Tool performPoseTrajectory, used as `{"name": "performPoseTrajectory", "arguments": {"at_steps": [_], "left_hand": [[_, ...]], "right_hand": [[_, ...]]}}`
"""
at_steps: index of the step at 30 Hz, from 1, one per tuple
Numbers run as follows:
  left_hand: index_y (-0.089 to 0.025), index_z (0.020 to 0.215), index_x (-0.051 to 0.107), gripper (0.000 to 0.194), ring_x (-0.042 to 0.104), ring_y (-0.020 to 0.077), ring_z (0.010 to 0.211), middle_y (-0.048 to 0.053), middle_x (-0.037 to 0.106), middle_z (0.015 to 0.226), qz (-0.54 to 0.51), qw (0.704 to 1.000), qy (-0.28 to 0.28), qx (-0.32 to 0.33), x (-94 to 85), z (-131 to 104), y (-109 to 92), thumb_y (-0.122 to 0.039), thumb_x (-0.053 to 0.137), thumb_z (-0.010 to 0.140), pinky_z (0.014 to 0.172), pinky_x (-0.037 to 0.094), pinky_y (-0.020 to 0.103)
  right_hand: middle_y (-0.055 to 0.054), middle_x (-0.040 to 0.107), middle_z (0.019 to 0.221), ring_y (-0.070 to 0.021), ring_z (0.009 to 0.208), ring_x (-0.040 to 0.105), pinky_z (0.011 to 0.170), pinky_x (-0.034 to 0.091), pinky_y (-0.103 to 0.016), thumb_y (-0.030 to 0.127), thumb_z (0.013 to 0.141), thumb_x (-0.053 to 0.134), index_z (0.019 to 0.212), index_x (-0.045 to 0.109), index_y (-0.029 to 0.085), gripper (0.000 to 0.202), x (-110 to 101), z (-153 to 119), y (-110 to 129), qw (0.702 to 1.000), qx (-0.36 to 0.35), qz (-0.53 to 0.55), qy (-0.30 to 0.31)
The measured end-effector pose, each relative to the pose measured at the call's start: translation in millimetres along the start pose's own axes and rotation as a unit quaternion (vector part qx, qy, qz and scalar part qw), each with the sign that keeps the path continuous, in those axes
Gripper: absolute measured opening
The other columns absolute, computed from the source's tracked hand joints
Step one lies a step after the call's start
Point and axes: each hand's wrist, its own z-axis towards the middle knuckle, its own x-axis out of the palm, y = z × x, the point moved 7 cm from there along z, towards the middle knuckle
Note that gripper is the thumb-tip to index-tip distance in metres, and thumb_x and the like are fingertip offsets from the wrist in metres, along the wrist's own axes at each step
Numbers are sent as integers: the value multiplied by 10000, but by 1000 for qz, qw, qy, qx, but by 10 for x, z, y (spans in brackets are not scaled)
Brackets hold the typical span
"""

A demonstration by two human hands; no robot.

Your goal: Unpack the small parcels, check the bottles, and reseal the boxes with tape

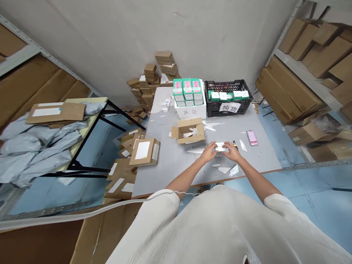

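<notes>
Both hands are closed on a small box (220, 147) with a white top and some green on its front side. My left hand (209, 151) grips its left side, and my right hand (231, 151) grips its right. The fingers hide part of the box. Just past my right hand lies a black and yellow tool (235, 144), partly covered and too small to name. An open cardboard box (191, 137) with torn white scraps inside stands ahead of my left hand. White scraps (224, 170) lie on the table between my forearms.
Behind stand a white bin (191, 112) of green and pink boxes and a black crate (229, 96) with more green boxes. A pink phone-shaped thing (252, 138) lies right on the grey table (165, 161). A taped carton (144, 151) sits at its left edge; grey parcels (41, 146) fill a side table.
</notes>
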Motion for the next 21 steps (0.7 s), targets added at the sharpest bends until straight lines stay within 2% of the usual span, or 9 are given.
{"name": "performPoseTrajectory", "arguments": {"at_steps": [3,6,13,18,21], "left_hand": [[-260,1237,657,369,575,290,1487,115,518,1658,9,1000,13,-7,-2,-13,6,-180,729,883,1245,470,443],[-265,1253,654,428,656,301,1370,115,497,1667,16,999,27,-13,-4,-20,16,-148,742,852,1160,541,453],[-252,1244,641,416,670,304,1297,124,524,1587,49,998,24,5,-2,-70,9,-150,718,848,1141,547,489],[-255,1242,636,399,694,297,1216,119,527,1553,56,998,32,18,-11,-157,21,-155,705,861,1106,565,493],[-254,1234,635,404,687,303,1227,121,532,1535,44,998,26,32,-54,-229,45,-146,708,852,1118,557,502]], "right_hand": [[-136,609,1569,-325,1363,634,1125,541,-524,283,877,719,1154,703,255,279,-1,10,63,999,-8,-43,8],[-119,588,1621,-343,1411,600,1125,537,-547,248,858,741,1134,679,268,284,33,29,98,997,-10,-71,25],[-129,586,1596,-308,1235,678,1012,578,-457,232,847,744,1203,632,258,374,161,44,119,991,-25,-117,53],[-121,634,1391,-285,1098,687,852,559,-366,217,854,774,1170,589,253,368,212,64,255,983,-53,-162,71],[-115,634,1350,-293,1109,675,826,542,-353,208,858,792,1141,572,260,362,258,65,351,980,-57,-178,74]]}}
